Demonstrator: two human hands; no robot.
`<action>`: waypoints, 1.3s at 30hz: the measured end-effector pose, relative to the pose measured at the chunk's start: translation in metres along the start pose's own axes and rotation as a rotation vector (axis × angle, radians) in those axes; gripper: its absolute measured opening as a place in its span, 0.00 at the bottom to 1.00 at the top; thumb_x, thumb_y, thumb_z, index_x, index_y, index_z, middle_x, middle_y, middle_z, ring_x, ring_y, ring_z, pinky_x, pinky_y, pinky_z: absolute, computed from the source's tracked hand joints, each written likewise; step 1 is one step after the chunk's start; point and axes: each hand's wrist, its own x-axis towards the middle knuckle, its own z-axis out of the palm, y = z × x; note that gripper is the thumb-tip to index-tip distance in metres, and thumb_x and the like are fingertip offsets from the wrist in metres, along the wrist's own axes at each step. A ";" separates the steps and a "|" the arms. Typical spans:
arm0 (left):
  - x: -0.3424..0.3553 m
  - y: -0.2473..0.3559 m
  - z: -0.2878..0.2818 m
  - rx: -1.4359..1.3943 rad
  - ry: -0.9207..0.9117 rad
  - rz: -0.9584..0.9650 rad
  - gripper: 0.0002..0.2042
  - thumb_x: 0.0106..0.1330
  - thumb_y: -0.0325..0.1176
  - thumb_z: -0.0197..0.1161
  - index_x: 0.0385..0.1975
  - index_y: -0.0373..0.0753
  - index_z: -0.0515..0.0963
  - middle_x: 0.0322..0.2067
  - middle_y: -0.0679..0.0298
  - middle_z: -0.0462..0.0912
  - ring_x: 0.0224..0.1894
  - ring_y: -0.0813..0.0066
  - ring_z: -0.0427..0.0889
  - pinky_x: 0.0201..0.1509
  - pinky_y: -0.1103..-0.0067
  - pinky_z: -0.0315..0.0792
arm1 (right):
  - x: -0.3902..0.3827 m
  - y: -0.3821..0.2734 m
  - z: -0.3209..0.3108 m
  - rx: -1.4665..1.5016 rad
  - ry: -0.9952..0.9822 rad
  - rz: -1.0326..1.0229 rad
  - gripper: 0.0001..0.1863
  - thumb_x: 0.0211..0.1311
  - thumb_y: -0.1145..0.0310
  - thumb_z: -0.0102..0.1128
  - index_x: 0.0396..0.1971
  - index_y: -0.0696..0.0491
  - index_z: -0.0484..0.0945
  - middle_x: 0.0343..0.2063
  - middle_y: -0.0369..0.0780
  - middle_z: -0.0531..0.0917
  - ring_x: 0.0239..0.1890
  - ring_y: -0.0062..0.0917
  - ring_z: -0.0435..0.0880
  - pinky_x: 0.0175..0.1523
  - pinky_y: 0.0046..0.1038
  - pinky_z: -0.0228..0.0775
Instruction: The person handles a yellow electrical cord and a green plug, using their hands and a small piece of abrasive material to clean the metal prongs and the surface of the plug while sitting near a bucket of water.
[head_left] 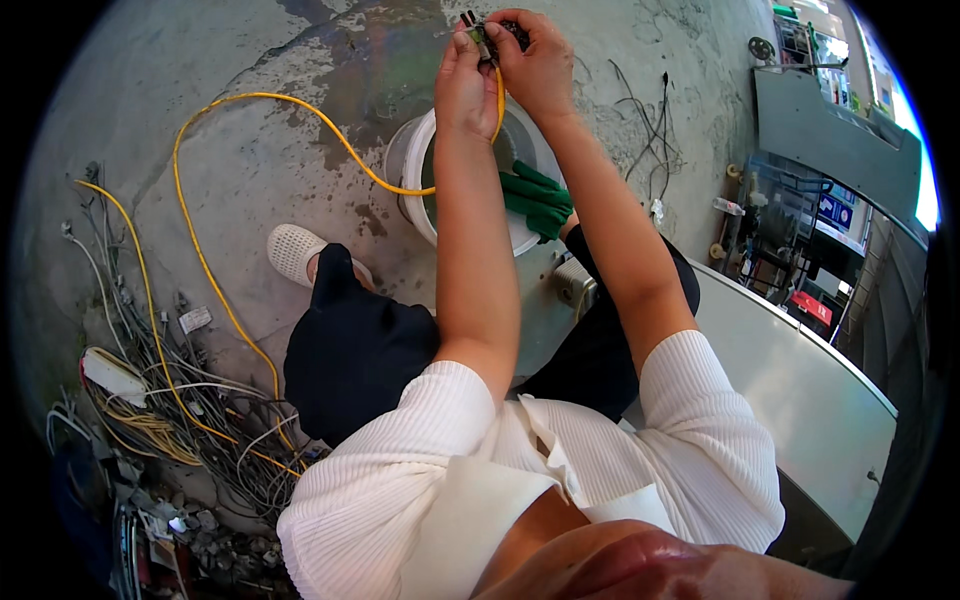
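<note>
Stained concrete floor (250, 50) spreads around. At eight o'clock lies a cable tangle (200, 390); a yellow cable (250, 95) loops from there toward twelve, past a white bucket (416, 155). There the left hand (465, 85) and right hand (535, 60) both pinch a small dark end piece (478, 38). It's lifted, cable attached; handling looks unfinished, what remains unclear.

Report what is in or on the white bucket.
Green glove-like fabric lies across the right rim of the white bucket; a yellow cable crosses the left side. The left forearm covers the middle, so whatever is beneath cannot be seen.
</note>
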 end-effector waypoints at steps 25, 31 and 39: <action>-0.003 -0.002 0.009 -0.039 -0.008 -0.088 0.14 0.69 0.36 0.49 0.49 0.36 0.69 0.41 0.62 0.75 0.44 0.74 0.75 0.50 0.79 0.72 | -0.014 0.019 -0.027 -0.089 -0.018 -0.253 0.05 0.51 0.73 0.63 0.29 0.54 0.79 0.27 0.39 0.80 0.27 0.26 0.80 0.34 0.23 0.71; -0.007 0.005 0.008 -0.038 -0.012 -0.136 0.14 0.69 0.36 0.49 0.51 0.36 0.66 0.39 0.62 0.76 0.43 0.74 0.76 0.46 0.80 0.74 | -0.023 0.018 -0.029 -0.071 -0.056 -0.264 0.04 0.49 0.72 0.63 0.27 0.52 0.79 0.27 0.39 0.79 0.25 0.31 0.79 0.30 0.28 0.70; -0.009 0.004 0.014 0.024 0.030 -0.145 0.14 0.70 0.37 0.48 0.49 0.35 0.69 0.40 0.61 0.76 0.41 0.74 0.76 0.47 0.78 0.73 | -0.015 0.014 -0.034 -0.054 -0.057 -0.326 0.05 0.47 0.74 0.63 0.27 0.51 0.80 0.25 0.40 0.79 0.26 0.31 0.80 0.31 0.28 0.72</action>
